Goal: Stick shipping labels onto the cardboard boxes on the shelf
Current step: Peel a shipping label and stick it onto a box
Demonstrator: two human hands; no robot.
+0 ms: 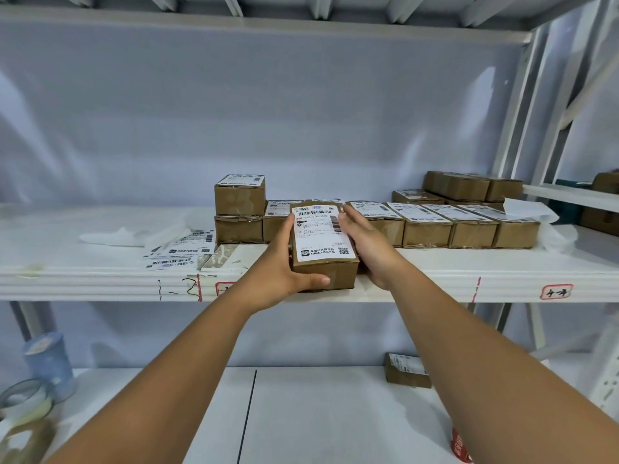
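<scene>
A small cardboard box (335,274) with a white shipping label (321,234) on top is at the front edge of the white shelf (100,269). My left hand (284,262) grips its left side, thumb curled across the front face. My right hand (365,242) holds its right side, fingers along the label's edge. Behind it a row of labelled boxes (428,229) runs to the right. A stack of two boxes (239,209) stands at the left of the row. Loose labels (182,249) lie on the shelf to the left.
Unlabelled boxes (469,185) are piled at the back right beside crumpled backing paper (536,212). More backing paper (114,236) lies at left. On the lower shelf are one labelled box (407,370), a blue cup (50,363) and a tape roll (23,401).
</scene>
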